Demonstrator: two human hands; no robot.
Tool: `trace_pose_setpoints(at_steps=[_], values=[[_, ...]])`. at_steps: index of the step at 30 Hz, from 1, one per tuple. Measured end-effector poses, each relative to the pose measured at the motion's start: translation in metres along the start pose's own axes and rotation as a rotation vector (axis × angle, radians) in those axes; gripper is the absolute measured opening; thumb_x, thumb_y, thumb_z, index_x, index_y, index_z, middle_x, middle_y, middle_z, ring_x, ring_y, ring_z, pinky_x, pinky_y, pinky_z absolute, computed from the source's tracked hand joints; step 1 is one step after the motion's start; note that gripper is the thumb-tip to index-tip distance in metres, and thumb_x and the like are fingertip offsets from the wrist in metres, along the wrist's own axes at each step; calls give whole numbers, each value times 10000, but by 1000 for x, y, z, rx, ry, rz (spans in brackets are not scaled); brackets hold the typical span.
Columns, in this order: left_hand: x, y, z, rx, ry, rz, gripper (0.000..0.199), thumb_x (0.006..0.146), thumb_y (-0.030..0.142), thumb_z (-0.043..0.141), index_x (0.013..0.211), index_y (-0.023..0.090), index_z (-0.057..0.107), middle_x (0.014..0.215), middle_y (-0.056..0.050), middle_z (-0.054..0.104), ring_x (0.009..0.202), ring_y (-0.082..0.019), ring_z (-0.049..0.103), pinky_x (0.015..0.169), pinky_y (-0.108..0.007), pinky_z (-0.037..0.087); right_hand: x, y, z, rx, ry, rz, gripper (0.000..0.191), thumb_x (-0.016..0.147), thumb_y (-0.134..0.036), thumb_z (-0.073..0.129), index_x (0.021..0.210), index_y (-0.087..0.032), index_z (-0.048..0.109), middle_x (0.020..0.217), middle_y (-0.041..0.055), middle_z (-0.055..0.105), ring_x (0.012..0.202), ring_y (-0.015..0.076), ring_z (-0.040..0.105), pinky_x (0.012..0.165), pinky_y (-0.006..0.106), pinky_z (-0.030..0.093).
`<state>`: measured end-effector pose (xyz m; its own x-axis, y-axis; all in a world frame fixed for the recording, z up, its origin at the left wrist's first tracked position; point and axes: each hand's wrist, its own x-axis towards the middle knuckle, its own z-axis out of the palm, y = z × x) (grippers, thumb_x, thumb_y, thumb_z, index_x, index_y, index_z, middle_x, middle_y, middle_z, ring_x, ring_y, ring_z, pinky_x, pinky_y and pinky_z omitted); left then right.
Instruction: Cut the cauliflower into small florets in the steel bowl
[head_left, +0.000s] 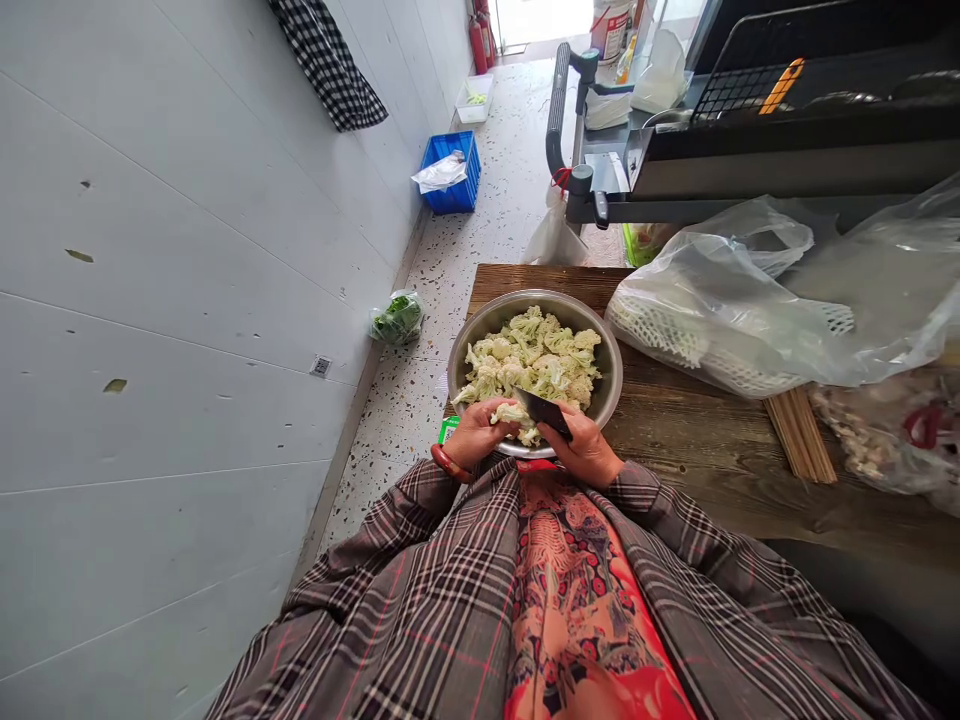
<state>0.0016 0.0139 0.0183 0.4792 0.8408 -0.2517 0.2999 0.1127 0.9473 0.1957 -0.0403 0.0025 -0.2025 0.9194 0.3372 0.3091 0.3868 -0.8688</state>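
Plaid jacket [450,590] across bottom of frame. Left hand [476,435], frame centre, pinches 1 cauliflower piece [509,413] over near side of metal bowl [613,372] heaped with florets [536,350]; right hand [586,448] grips knife [547,411], blade just beside piece. Frame right: clear plastic bag [742,310] on wooden table [675,430].

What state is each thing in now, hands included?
Left hand: closed on a cauliflower floret
Right hand: gripping the knife
Knife: unsheathed
Metal bowl: filled with cauliflower pieces
Large plastic bag: bulging
Sticks: lying together
Greens: bagged
Blue crate: upright
Checked cloth: hanging
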Motion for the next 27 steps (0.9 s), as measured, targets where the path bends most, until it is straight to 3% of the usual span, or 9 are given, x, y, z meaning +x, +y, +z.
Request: trace_pose_setpoints(at_steps=[3, 8, 14, 17, 20, 27], values=[[-3, -5, 6, -63, 34, -38, 381, 724, 471, 696, 953, 167, 702, 796, -47, 711, 665, -167, 609, 667, -313, 516, -2, 3, 2, 37, 20, 67, 227, 960, -311, 433, 949, -185, 622, 921, 69, 625, 867, 179, 600, 786, 316, 510], [-2, -6, 8, 112, 59, 52, 316, 670, 376, 754, 924, 190, 730, 921, -54, 734, 851, -212, 636, 842, -345, 502, -5, 7, 2, 70, -8, 91, 251, 958, -334, 428, 997, -169, 613, 944, 81, 605, 889, 193, 578, 800, 329, 493], [-1, -20, 8, -207, -11, -158, 402, 643, 381, 772, 950, 134, 692, 881, -55, 697, 738, -144, 606, 715, -264, 490, -6, 14, 6, 151, -8, 137, 285, 950, -382, 443, 999, -159, 614, 918, 78, 590, 844, 191, 560, 782, 329, 485], [-1, -25, 10, -283, -17, -201, 444, 634, 384, 785, 975, 122, 677, 867, -56, 679, 683, -120, 584, 683, -256, 474, -6, 17, 6, 181, -15, 180, 324, 943, -419, 450, 1022, -153, 618, 923, 73, 595, 852, 191, 565, 799, 328, 481], [0, -22, 9, -257, -44, -183, 446, 649, 384, 780, 995, 122, 678, 887, -64, 675, 699, -125, 583, 690, -256, 469, -6, 20, 4, 211, -44, 189, 327, 943, -427, 452, 1046, -167, 623, 971, 69, 602, 898, 189, 570, 829, 320, 473], [7, -13, 0, -27, -146, -44, 361, 728, 414, 705, 960, 137, 690, 964, -73, 685, 858, -179, 594, 806, -278, 463, -4, 24, 6, 181, -71, 184, 350, 940, -451, 443, 854, -177, 644, 910, 66, 592, 837, 179, 570, 769, 307, 482]])
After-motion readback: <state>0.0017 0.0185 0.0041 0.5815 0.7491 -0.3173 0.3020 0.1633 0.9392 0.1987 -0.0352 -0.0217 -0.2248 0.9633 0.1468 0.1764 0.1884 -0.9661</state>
